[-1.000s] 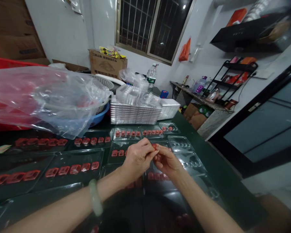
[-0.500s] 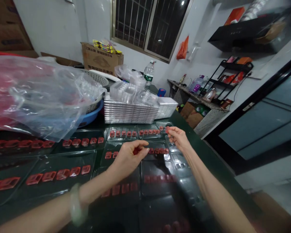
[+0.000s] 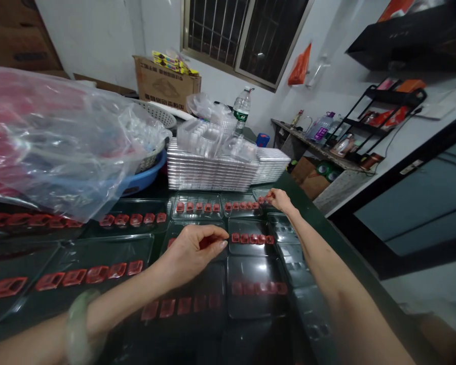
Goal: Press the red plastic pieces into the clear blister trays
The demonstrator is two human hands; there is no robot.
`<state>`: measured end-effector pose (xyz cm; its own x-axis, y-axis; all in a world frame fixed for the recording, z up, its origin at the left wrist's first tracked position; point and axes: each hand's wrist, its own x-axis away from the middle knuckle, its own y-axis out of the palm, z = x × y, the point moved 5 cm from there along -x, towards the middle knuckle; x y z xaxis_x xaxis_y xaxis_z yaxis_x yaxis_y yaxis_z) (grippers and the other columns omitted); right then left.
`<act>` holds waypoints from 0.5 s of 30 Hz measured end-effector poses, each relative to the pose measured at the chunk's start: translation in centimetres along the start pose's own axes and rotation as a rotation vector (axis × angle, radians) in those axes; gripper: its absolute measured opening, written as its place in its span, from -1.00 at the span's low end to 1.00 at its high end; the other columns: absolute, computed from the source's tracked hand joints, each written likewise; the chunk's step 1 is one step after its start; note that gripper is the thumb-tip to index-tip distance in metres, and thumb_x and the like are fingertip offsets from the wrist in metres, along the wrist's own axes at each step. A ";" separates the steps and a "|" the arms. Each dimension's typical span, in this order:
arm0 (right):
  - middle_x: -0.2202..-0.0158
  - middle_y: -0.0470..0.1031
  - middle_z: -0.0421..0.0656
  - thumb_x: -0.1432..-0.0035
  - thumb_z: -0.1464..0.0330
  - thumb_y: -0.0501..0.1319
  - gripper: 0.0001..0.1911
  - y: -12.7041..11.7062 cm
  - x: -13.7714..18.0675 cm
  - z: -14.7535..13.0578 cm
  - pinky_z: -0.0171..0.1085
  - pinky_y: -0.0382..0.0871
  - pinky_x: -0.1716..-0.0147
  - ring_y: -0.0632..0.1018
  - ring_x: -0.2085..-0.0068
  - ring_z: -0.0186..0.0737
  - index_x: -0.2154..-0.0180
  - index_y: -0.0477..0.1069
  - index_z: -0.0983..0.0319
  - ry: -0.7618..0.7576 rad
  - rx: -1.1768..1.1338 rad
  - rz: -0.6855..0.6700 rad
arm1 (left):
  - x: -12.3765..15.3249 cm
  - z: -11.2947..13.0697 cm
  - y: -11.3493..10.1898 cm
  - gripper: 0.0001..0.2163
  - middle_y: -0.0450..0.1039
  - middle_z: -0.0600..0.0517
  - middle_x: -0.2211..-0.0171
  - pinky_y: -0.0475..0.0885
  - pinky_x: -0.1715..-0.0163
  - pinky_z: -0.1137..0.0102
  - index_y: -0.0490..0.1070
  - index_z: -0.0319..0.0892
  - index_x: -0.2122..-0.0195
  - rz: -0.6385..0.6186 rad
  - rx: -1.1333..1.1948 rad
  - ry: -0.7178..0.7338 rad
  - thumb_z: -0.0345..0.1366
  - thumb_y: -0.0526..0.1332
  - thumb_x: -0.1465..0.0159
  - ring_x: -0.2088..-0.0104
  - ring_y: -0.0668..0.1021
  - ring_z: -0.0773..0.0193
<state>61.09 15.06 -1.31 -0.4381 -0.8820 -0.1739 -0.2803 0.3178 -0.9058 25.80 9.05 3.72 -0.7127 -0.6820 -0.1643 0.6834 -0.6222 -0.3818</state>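
Clear plastic blister trays (image 3: 251, 263) lie in rows on the dark table, most holding a row of small red pieces (image 3: 251, 238). My left hand (image 3: 192, 251) hovers over the middle trays with its fingers curled round a few red pieces. My right hand (image 3: 279, 199) reaches to the far right tray (image 3: 264, 195) and pinches a red piece at its row. A pale green bangle (image 3: 76, 324) sits on my left wrist.
A tall stack of clear trays (image 3: 213, 172) stands behind the rows, with a water bottle (image 3: 241, 109) behind it. A big plastic bag (image 3: 61, 137) over red goods and a blue basin (image 3: 144, 177) fill the left. The table edge runs along the right.
My hands were together passing a red piece. The right hand has since reached out to the far right tray, while the left stays over the middle trays.
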 end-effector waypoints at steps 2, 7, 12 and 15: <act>0.39 0.46 -0.16 0.07 0.42 0.18 -0.93 0.2 -0.3 -0.1 -0.39 0.22 0.39 0.44 0.32 -0.31 0.44 0.40 0.26 0.002 0.084 -0.019 | -0.1 -0.1 0.1 -0.81 0.46 0.03 0.41 0.30 0.41 0.47 0.46 -0.19 0.32 -0.009 0.002 0.007 -0.27 0.10 -0.13 0.39 0.45 0.31; 0.35 0.42 -0.15 -0.08 0.29 0.12 -0.79 0.7 -1.1 0.1 -0.25 0.32 0.32 0.45 0.31 -0.30 0.34 0.37 0.32 0.053 0.243 -0.087 | -0.3 -0.3 0.3 -0.82 0.46 0.04 0.44 0.29 0.45 0.49 0.48 -0.18 0.34 -0.034 0.028 0.015 -0.29 0.11 -0.11 0.42 0.43 0.32; 0.29 0.40 -0.15 -0.12 0.28 0.10 -0.76 1.6 -1.5 0.5 -0.25 0.36 0.33 0.45 0.30 -0.30 0.24 0.34 0.31 0.099 0.322 -0.175 | -0.3 -0.2 0.3 -0.82 0.45 0.05 0.48 0.28 0.49 0.49 0.49 -0.17 0.36 -0.040 0.084 0.008 -0.32 0.13 -0.07 0.44 0.42 0.32; 0.25 0.39 -0.14 -0.13 0.29 0.09 -0.75 1.9 -1.6 0.8 -0.24 0.37 0.33 0.45 0.29 -0.29 0.20 0.32 0.31 0.090 0.344 -0.203 | -0.2 -0.2 0.2 -0.83 0.44 0.05 0.50 0.28 0.51 0.50 0.50 -0.16 0.37 -0.043 0.107 -0.011 -0.32 0.13 -0.05 0.44 0.41 0.31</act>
<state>61.91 16.86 -3.06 -0.4805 -0.8760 0.0421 -0.0730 -0.0079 -0.9973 26.09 9.17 3.45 -0.7401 -0.6578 -0.1402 0.6660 -0.6878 -0.2888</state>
